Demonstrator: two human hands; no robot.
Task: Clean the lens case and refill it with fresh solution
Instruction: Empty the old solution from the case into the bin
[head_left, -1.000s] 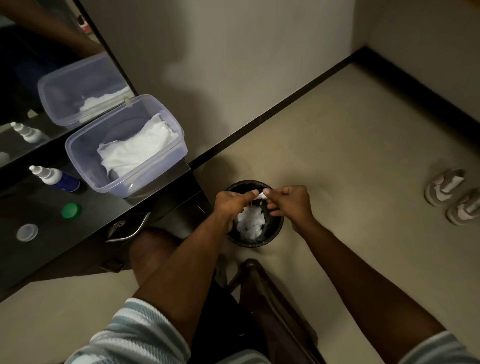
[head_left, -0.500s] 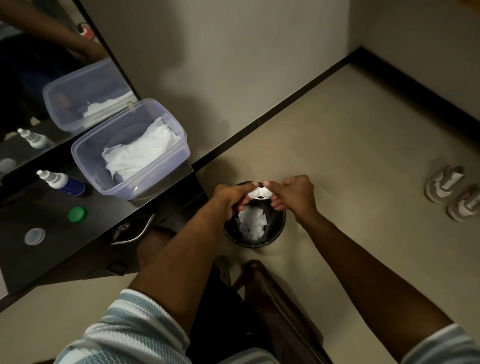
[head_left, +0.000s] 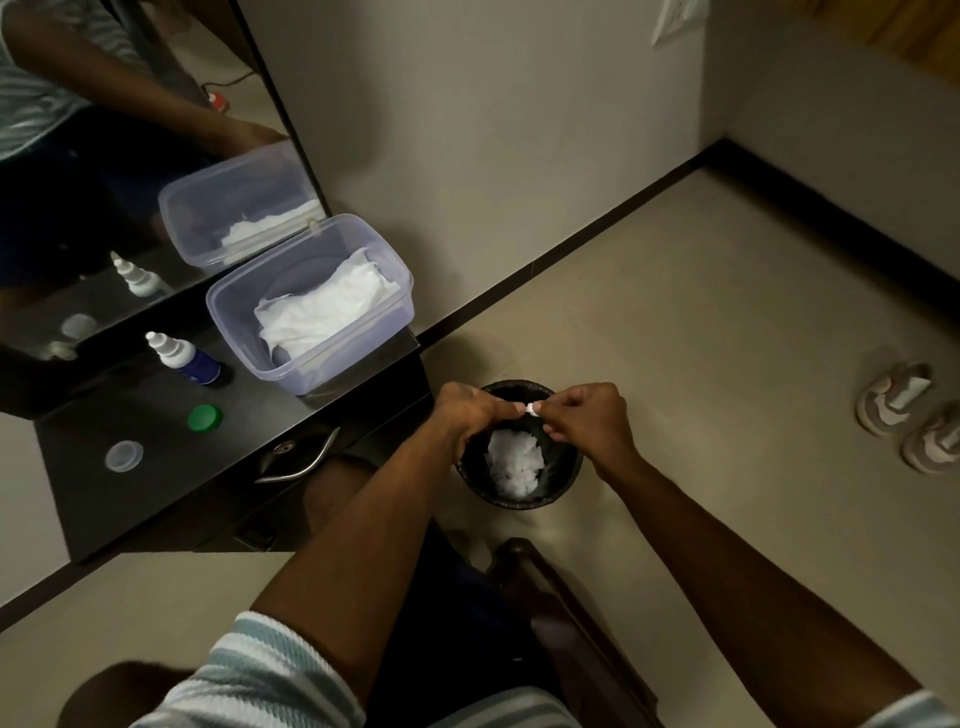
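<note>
Both my hands hold the small white lens case (head_left: 531, 410) between their fingertips, right over the black waste bin (head_left: 563, 480) on the floor. My left hand (head_left: 470, 415) grips its left end and my right hand (head_left: 584, 418) its right end; most of the case is hidden by my fingers. Crumpled white tissue (head_left: 514, 462) lies inside the bin below. On the black dresser top (head_left: 78, 441) stand the solution bottle (head_left: 182, 358) with a blue body and white nozzle, a green cap (head_left: 204, 418) and a clear white cap (head_left: 123, 456).
A clear plastic box (head_left: 332, 353) with folded white tissues sits at the dresser's right end, against a mirror (head_left: 130, 156). A drawer handle (head_left: 298, 460) juts out below. A dark wooden chair (head_left: 566, 613) is under me. A pair of shoes (head_left: 909, 415) lies on the floor at right.
The case, turned flat and showing a white round well half a second ago, is now pinched edge-on with only a sliver visible. My hands stay over the bin.
</note>
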